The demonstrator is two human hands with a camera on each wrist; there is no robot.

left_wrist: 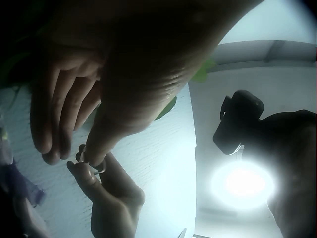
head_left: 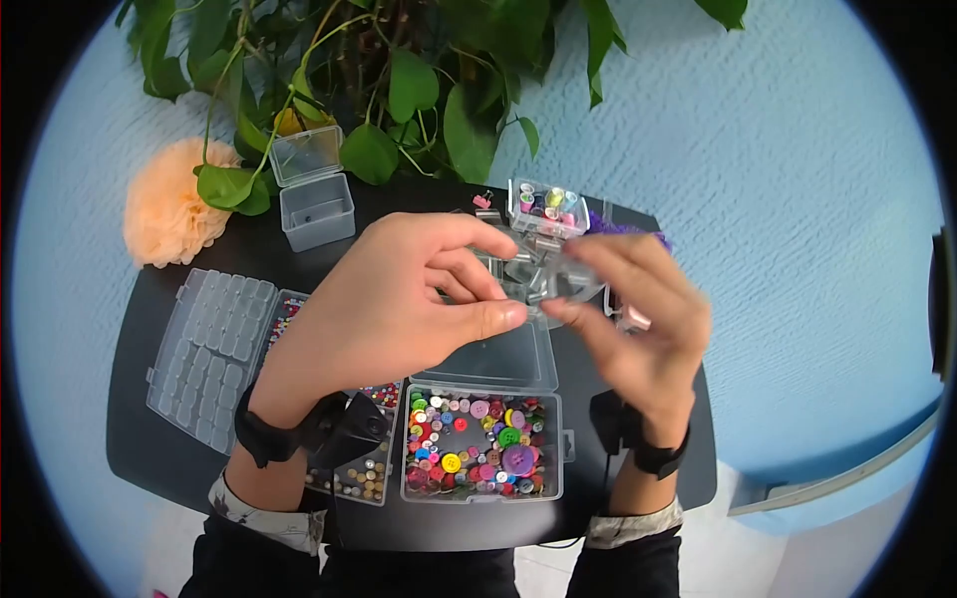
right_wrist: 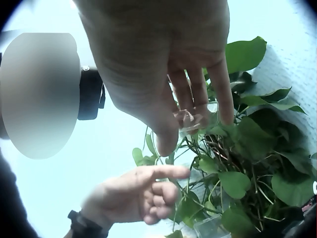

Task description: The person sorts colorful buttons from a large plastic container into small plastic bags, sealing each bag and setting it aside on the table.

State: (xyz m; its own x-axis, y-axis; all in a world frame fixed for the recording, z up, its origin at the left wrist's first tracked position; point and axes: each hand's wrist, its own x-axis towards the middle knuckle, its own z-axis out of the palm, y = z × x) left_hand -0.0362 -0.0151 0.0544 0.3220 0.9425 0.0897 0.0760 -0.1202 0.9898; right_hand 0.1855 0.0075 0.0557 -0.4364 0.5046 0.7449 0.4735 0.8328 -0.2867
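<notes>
The right hand (head_left: pixel 648 309) pinches a small clear plastic piece (head_left: pixel 573 280) between its thumb and fingertips; the hand is slightly blurred, so the exact shape of the piece is hard to tell. The left hand (head_left: pixel 399 294) appears to hold nothing: its thumb and forefinger reach out with a gap between them, and the other 3 fingers curl loosely.

Both hands are raised above the tabletop (head_left: pixel 449 526), turned toward each other, the left with its back to the head camera. The 2 thumbs point inward, and the clear piece is at the right hand's side of the narrow space between them.

Below and nearer is the box of buttons (head_left: pixel 561 445), its lid (head_left: pixel 498 361) laid back on the far side. The left forearm crosses over a compartment case (head_left: pixel 209 349). Beyond the hands, a small box of spools (head_left: pixel 543 225) stands at the far edge, below the plant (head_left: pixel 414 85). The right hand has room between it and the blue wall (head_left: pixel 768 199).
</notes>
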